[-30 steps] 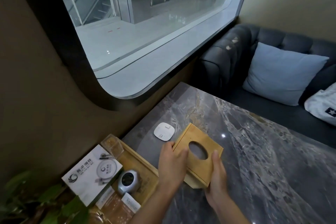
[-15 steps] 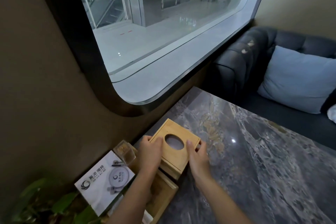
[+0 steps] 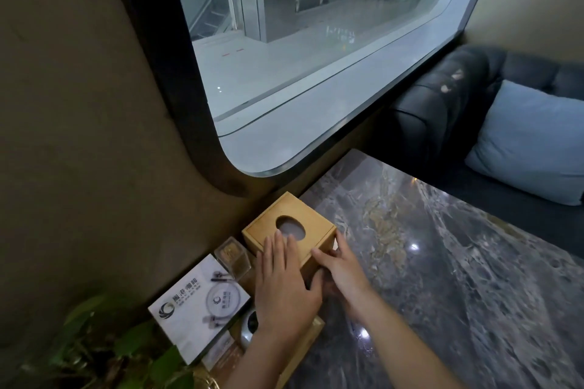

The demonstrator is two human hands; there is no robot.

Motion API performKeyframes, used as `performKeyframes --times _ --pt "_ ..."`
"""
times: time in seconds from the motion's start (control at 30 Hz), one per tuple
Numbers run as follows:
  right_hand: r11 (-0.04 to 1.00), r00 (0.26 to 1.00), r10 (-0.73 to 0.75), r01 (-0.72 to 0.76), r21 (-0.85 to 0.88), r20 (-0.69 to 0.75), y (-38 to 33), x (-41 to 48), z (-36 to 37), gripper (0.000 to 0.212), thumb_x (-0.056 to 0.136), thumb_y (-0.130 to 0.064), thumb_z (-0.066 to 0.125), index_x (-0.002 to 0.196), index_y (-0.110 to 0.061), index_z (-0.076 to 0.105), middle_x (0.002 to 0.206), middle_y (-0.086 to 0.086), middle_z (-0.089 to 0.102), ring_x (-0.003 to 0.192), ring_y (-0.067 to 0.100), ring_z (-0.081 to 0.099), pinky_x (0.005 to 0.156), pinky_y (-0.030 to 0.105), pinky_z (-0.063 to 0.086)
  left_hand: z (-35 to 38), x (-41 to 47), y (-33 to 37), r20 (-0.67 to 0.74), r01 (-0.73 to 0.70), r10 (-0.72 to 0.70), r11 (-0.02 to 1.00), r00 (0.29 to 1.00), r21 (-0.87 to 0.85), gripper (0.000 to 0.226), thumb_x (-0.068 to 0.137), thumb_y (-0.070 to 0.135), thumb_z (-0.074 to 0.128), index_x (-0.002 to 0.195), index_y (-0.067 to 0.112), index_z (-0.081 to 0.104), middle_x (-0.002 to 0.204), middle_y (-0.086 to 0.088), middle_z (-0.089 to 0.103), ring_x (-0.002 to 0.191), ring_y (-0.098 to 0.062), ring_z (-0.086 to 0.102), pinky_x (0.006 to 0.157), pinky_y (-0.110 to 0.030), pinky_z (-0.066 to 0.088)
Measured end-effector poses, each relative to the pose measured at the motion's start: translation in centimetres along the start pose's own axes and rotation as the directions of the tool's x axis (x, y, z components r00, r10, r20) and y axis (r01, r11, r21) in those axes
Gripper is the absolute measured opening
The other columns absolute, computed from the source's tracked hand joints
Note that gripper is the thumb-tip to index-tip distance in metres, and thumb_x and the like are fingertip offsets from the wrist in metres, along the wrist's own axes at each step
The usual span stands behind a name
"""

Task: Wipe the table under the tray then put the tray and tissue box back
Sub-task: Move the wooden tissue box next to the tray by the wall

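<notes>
The wooden tissue box (image 3: 316, 232) with an oval opening on top stands upright at the table's left edge, close to the wall under the window. My left hand (image 3: 281, 284) lies flat on its near top, fingers reaching the opening. My right hand (image 3: 343, 271) wraps the box's near right corner and side. The wooden tray (image 3: 317, 324) lies just behind my hands along the wall; only its corner and a strip show, the rest is hidden by my arms. The grey marble table (image 3: 458, 278) spreads to the right.
On or beside the tray are a white printed card (image 3: 202, 306), a clear small holder (image 3: 232, 257) and a silver round object (image 3: 249, 328). Green plant leaves (image 3: 110, 347) sit at lower left. A dark sofa (image 3: 442, 104) with a blue cushion (image 3: 531, 142) lies beyond the table.
Both hands carried the tissue box away from me and left toward the wall, from tilted to level; it now stands where the small white device was seen.
</notes>
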State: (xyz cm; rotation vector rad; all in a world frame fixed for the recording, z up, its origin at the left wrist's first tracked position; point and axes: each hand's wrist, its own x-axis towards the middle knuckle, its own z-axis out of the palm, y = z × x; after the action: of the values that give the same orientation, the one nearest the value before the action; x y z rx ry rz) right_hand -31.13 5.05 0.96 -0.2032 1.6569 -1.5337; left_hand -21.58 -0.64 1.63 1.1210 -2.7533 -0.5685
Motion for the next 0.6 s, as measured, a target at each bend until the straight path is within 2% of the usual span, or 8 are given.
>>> performKeyframes --times 0.07,0.1,0.2,0.23,0.33,0.43,0.47,0.6 --pt "1.0 1.0 0.001 -0.001 -0.008 0.017 -0.2 0.0 0.4 0.051 0.09 -0.017 0.055 0.132 -0.032 0.031 0.124 0.0 0.053 0.118 0.023 0.051 0.101 0.043 0.045 0.5 0.1 -1.1 -0.012 -0.021 0.021 1.0 1.0 -0.006 0.071 0.091 0.052 0.025 0.147 0.018 -0.002 0.159 -0.005 -0.008 0.14 -0.017 -0.022 0.113 -0.034 -0.01" --pt "1.0 1.0 0.001 -0.001 -0.008 0.026 -0.3 0.1 0.7 0.054 0.09 -0.019 0.054 0.135 -0.032 0.028 0.128 0.0 0.052 0.119 0.023 0.05 0.103 0.042 0.043 0.7 0.2 -1.5 -0.036 -0.029 0.029 1.0 0.999 0.004 0.068 0.091 0.048 0.025 0.147 0.017 0.003 0.159 -0.006 -0.002 0.14 -0.018 -0.018 0.113 -0.034 -0.007" --pt "0.999 0.999 0.03 -0.03 -0.022 0.022 -0.4 0.8 1.4 0.068 0.09 -0.022 0.054 0.144 -0.031 0.015 0.139 0.0 0.046 0.123 0.022 0.047 0.108 0.045 0.037 0.7 0.5 -1.7 -0.129 -0.02 0.03 0.997 0.991 0.077 0.06 0.087 0.039 0.038 0.14 0.01 0.035 0.149 -0.014 0.036 0.14 -0.029 0.026 0.108 -0.04 0.02" --pt "0.999 0.999 0.028 -0.027 -0.038 0.026 -0.5 1.2 1.5 0.068 0.09 -0.023 0.055 0.144 -0.031 0.014 0.139 0.0 0.045 0.124 0.022 0.046 0.11 0.045 0.035 0.7 0.7 -1.8 -0.161 -0.021 0.036 0.996 0.986 0.091 0.056 0.088 0.035 0.039 0.139 0.009 0.037 0.147 -0.014 0.039 0.138 -0.031 0.032 0.108 -0.04 0.023" --pt "0.996 0.998 0.04 -0.037 -0.076 0.042 -0.7 1.7 1.9 0.07 0.089 -0.028 0.055 0.143 -0.033 0.011 0.146 -0.001 0.038 0.131 0.024 0.039 0.113 0.047 0.029 1.0 1.1 -1.9 -0.155 -0.033 0.037 0.999 0.987 0.031 0.054 0.097 0.029 0.032 0.146 0.012 0.017 0.157 -0.012 0.016 0.145 -0.029 0.009 0.114 -0.037 0.008" --pt "0.992 0.998 0.054 -0.051 -0.114 0.024 -0.7 1.9 2.2 0.074 0.087 -0.032 0.055 0.143 -0.035 0.008 0.15 -0.001 0.032 0.135 0.024 0.033 0.114 0.049 0.027 0.9 1.0 -2.0 -0.162 -0.004 0.013 0.999 0.987 0.053 0.056 0.094 0.027 0.042 0.144 0.011 0.024 0.154 -0.014 0.024 0.144 -0.032 0.017 0.114 -0.042 0.02" --pt "0.992 0.998 0.05 -0.047 -0.12 0.023 -0.6 2.0 2.1 0.073 0.086 -0.034 0.056 0.143 -0.035 0.01 0.149 -0.001 0.034 0.134 0.023 0.034 0.113 0.048 0.028 0.8 1.0 -1.8 -0.163 0.007 0.002 0.998 0.987 0.055 0.056 0.094 0.027 0.042 0.144 0.011 0.023 0.155 -0.014 0.023 0.144 -0.032 0.016 0.114 -0.043 0.022" --pt "0.969 1.0 -0.011 0.018 -0.247 0.028 -1.3 1.2 1.3 0.066 0.085 -0.036 0.06 0.14 -0.023 0.027 0.136 -0.005 0.047 0.124 0.017 0.045 0.109 0.036 0.033 0.1 1.1 -1.5 -0.064 0.025 -0.022 0.998 0.998 0.05 0.061 0.097 0.03 0.03 0.147 0.015 0.0 0.159 -0.009 -0.003 0.146 -0.027 -0.008 0.119 -0.04 0.004"
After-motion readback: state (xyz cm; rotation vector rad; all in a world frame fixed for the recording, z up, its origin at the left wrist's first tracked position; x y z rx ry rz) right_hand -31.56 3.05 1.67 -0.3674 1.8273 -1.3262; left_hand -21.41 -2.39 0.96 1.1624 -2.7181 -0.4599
